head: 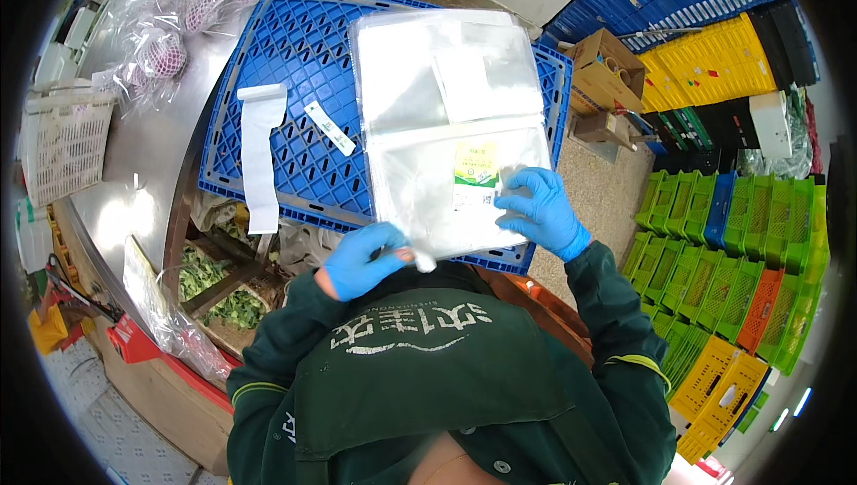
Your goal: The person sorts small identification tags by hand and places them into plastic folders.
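A stack of clear plastic bags (402, 183) lies on a blue plastic pallet (315, 36) before me. A green-and-white printed label (477, 173) sits on the top bag. My right hand (542, 214), in a blue glove, rests at the label's right edge, fingers apart and fingertips touching the bag. At the stack's near left corner is my left hand (367, 260), also gloved, its thumb tip showing bare. Beside that thumb is a small crumpled white piece (424, 260); whether the fingers pinch it or the bag is unclear.
Left of the bags lie a curling white label strip (260, 163) and a small printed strip (329, 128). Net-wrapped produce (161, 53) in clear plastic and a white basket (67, 143) stand on a metal table (134, 183). Stacked green crates (710, 270) and a cardboard box (606, 76) are at right.
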A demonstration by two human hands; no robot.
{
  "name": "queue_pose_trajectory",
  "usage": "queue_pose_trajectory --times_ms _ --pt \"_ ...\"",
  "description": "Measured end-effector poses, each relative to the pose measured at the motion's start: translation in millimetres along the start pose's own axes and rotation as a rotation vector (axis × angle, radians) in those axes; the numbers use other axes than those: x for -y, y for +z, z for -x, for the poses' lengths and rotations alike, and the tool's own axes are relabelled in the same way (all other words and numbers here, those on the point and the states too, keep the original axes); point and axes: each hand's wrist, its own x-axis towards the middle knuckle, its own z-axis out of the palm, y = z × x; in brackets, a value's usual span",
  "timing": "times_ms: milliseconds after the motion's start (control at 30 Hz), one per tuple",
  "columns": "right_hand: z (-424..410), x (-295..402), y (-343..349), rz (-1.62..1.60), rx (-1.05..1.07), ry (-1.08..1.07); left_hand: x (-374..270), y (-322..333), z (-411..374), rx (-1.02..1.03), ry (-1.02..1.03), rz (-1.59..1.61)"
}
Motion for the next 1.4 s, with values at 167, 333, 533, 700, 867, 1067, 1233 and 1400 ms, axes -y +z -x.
queue_pose_trajectory --times_ms 167,333,533,700,867,1067,1233,1400 --pt "-16 -23 -11 -0.256 0.098 0.108 12 -42 52 0.166 -0.336 0.213" --pt "-73 -36 -60 -0.678 0.279 0.444 92 -57 108 -0.016 -0.563 0.021" --pt "-141 -88 -69 -0.507 -0.058 0.375 157 -55 137 -0.088 -0.581 -0.48" --pt "-130 -37 -97 -0.123 -0.781 0.163 188 -49 155 -0.21 -0.661 -0.273" --pt "-63 5 -51 0.057 -0.06 -0.059 204 -50 157 -0.259 -0.669 -0.25" --pt "-55 -20 -3 0.196 0.138 0.12 118 -65 121 0.097 -0.655 -0.86" --pt "-70 -23 -8 0.13 0.226 0.124 17 -84 79 0.124 -0.378 -0.563" --pt "-67 -2 -19 0.152 0.268 0.096 -21 -102 0 -0.371 0.03 -0.742"
